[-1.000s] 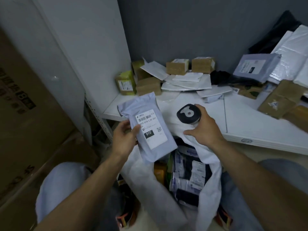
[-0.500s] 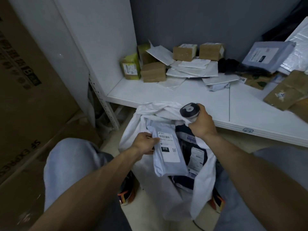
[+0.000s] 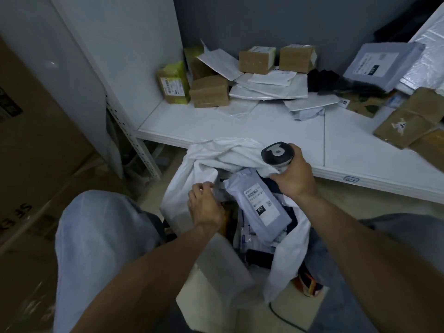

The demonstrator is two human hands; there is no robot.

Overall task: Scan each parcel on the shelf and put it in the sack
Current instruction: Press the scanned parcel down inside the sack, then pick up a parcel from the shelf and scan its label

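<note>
One wide-angle camera on your head looks forward and steeply down, past your left knee point(image 3: 96, 224). The sack point(image 3: 216, 152) sits close beneath the lens at centre frame. The white shelf point(image 3: 264, 126) crosses the upper half, farther off, with the grey wall point(image 3: 264, 20) filling the top edge.

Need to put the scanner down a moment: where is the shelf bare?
The shelf is bare along its front, from the left corner to the seam, before the brown box and white envelopes. Right of the seam, bare up to the brown parcels. Crowded: back wall, right end.
</note>
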